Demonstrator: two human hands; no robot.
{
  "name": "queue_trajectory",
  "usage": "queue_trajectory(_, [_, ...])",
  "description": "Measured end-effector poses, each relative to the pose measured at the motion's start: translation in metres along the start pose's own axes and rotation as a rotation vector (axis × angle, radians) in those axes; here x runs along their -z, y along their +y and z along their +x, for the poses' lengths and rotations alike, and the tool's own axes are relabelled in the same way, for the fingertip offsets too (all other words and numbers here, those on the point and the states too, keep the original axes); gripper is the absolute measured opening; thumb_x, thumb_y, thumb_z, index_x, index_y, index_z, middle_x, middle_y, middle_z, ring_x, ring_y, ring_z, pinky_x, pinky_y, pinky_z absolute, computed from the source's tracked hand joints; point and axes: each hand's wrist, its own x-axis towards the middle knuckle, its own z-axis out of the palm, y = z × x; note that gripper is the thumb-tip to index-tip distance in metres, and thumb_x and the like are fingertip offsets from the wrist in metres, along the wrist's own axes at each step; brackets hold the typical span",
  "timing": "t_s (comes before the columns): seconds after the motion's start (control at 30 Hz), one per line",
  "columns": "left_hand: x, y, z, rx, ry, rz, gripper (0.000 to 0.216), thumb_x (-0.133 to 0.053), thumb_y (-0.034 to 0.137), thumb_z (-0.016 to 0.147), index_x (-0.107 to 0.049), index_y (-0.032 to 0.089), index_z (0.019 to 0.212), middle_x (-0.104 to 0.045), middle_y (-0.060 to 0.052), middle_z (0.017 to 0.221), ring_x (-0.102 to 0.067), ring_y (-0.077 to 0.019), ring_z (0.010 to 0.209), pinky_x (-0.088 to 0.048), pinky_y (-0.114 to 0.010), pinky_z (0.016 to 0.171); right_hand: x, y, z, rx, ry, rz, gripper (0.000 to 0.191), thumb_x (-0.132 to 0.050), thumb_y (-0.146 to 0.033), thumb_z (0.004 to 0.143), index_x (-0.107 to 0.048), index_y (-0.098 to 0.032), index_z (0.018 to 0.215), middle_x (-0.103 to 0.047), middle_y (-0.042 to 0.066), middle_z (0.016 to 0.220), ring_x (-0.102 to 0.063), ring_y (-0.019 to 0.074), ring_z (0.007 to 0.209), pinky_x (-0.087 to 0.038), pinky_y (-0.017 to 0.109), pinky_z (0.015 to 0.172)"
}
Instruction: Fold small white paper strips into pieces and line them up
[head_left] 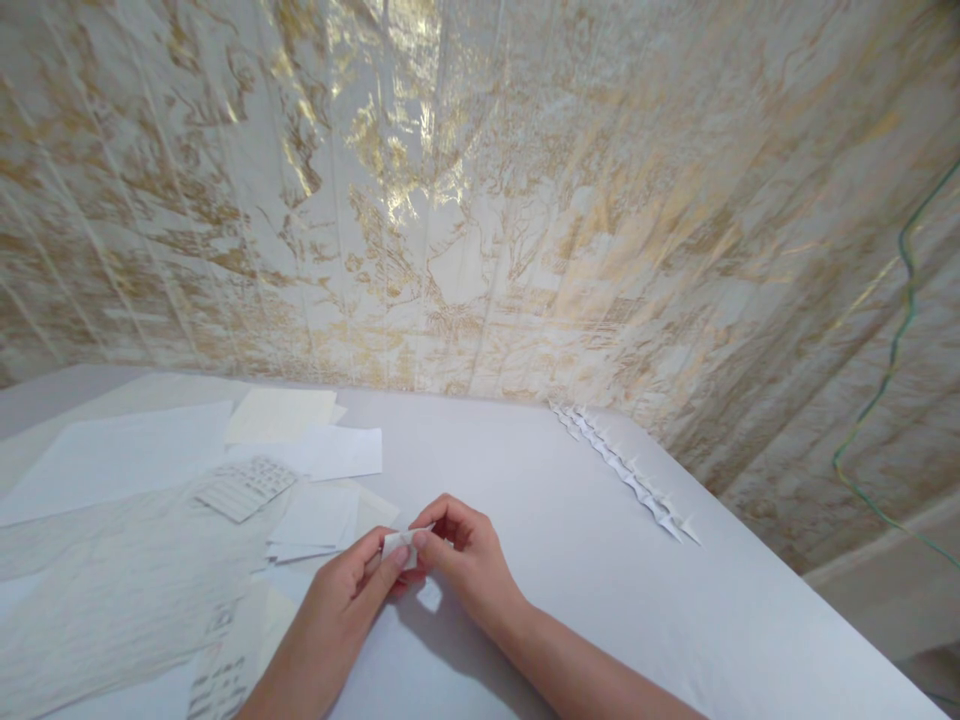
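Note:
Both my hands meet low in the middle of the white table (525,480). My left hand (352,590) and my right hand (465,555) each pinch one small folded piece of white paper (401,545) between thumb and fingers, just above the tabletop. My fingers are closed on it, and part of the paper is hidden by them.
Loose white sheets (112,455) and small paper squares (341,452) lie at the left, some printed (247,487). A row of several folded paper shapes (630,475) runs along the table's far right edge. A gold-patterned wall (480,200) stands behind; a green wire (892,360) hangs at right.

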Motion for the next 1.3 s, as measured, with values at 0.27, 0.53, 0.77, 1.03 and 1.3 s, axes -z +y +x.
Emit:
queue_trajectory(0.27, [0.001, 0.003, 0.000, 0.027, -0.032, -0.018, 0.039, -0.060, 0.060, 0.085, -0.064, 0.022, 0.092, -0.072, 0.001, 0.074, -0.067, -0.0223, 0.078, -0.050, -0.027, 0.073, -0.001, -0.006, -0.001, 0.083, 0.019, -0.069, 0.006, -0.063, -0.021, 0.074, -0.068, -0.019, 0.071, -0.059, 0.000, 0.071, -0.053, 0.0140, 0.065, -0.043, 0.029, 0.065])
queue_trajectory(0.53, [-0.002, 0.003, 0.001, 0.058, -0.043, -0.080, 0.045, -0.063, 0.065, 0.081, -0.064, 0.021, 0.090, -0.074, -0.001, 0.081, -0.067, -0.0215, 0.080, -0.051, -0.026, 0.075, -0.002, -0.004, 0.002, -0.052, 0.049, 0.171, 0.010, -0.068, -0.027, 0.070, -0.068, -0.018, 0.074, -0.059, -0.002, 0.059, -0.051, 0.0127, 0.054, -0.042, 0.027, 0.056])
queue_trajectory(0.77, [0.000, -0.001, 0.000, 0.089, -0.070, -0.138, 0.042, -0.065, 0.061, 0.083, -0.062, 0.021, 0.097, -0.071, 0.004, 0.073, -0.067, -0.0184, 0.074, -0.049, -0.024, 0.071, -0.003, -0.003, 0.000, -0.079, -0.040, 0.193, 0.021, -0.076, -0.028, 0.068, -0.067, -0.018, 0.084, -0.057, -0.004, 0.065, -0.050, 0.0106, 0.059, -0.039, 0.024, 0.058])
queue_trajectory(1.03, [-0.003, -0.011, 0.001, 0.061, -0.087, -0.141, 0.037, -0.064, 0.059, 0.086, -0.062, 0.022, 0.090, -0.070, 0.004, 0.074, -0.069, -0.0190, 0.080, -0.052, -0.026, 0.075, -0.003, 0.006, 0.004, -0.140, 0.004, 0.229, 0.033, -0.081, -0.042, 0.069, -0.059, -0.017, 0.073, -0.059, -0.004, 0.052, -0.051, 0.0097, 0.044, -0.038, 0.023, 0.049])
queue_trajectory(1.3, [0.003, -0.009, 0.004, 0.047, -0.084, -0.126, 0.043, -0.061, 0.063, 0.085, -0.067, 0.021, 0.088, -0.074, 0.001, 0.077, -0.069, -0.0196, 0.081, -0.053, -0.027, 0.081, -0.002, -0.001, 0.004, -0.177, -0.055, 0.289, 0.041, -0.085, -0.049, 0.064, -0.063, -0.015, 0.069, -0.060, -0.002, 0.051, -0.053, 0.0108, 0.045, -0.040, 0.024, 0.050])
